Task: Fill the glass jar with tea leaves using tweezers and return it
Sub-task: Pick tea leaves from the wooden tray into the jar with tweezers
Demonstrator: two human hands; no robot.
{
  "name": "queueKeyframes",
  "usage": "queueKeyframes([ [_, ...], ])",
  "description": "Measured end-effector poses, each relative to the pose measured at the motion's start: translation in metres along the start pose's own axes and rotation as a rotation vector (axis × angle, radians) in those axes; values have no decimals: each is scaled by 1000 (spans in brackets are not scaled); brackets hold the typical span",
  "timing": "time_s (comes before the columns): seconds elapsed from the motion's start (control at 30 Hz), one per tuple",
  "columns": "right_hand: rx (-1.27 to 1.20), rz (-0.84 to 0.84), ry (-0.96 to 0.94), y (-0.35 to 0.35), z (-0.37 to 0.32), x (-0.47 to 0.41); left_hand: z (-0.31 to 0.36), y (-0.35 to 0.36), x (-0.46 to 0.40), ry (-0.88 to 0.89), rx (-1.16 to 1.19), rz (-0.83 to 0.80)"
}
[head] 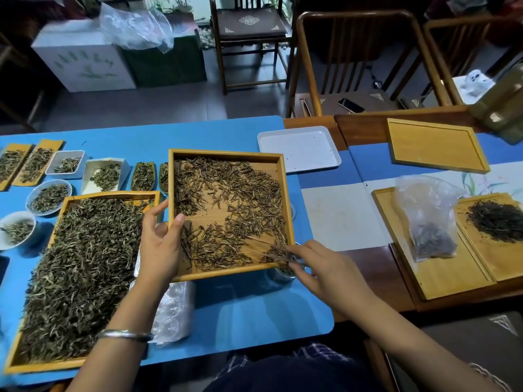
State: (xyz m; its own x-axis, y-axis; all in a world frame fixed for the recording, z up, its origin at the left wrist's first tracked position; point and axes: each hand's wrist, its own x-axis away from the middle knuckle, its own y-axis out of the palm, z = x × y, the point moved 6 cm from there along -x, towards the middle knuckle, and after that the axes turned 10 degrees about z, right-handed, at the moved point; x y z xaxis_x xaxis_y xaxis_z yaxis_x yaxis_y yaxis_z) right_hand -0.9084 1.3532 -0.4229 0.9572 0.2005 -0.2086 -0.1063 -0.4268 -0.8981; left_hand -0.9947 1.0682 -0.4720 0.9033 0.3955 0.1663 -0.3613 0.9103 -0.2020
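Glass jar half hidden under the tilted tea tray

Glass jar stands on the blue mat near the mat's right edge, mostly covered by the near right corner of the square wooden tray; only part of its rim and some dark leaves inside show, so which way it stands cannot be told for sure.

Right hand pinches the tweezers, which are blurred; their long axis runs from the fingers up and left across the tray's near right corner, tips among the brown tea leaves. Left hand grips the tray's left wall, thumb inside and fingers curled beneath, holding it lifted and tilted. A metal bangle circles the left wrist.

Just left, a long wooden tray of greener leaves lies along the mat's near left part, partly under the left hand. Clear plastic lids lie below the held tray. Small dishes and scoops of leaves line the far left side. A white tray sits at the mat's far right corner. Right of the mat lie a plastic bag of dark leaves on a bamboo board and another bamboo tray. No writing can be read
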Motion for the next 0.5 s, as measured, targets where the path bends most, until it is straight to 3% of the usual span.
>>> queueKeyframes([
  [0.2,-11,-72,-135,25,-22,-15,-1,1,-2,0,-15,-6],
  [0.5,26,-54,-23,17,10,9,-2,1,-1,13,0,-16],
])
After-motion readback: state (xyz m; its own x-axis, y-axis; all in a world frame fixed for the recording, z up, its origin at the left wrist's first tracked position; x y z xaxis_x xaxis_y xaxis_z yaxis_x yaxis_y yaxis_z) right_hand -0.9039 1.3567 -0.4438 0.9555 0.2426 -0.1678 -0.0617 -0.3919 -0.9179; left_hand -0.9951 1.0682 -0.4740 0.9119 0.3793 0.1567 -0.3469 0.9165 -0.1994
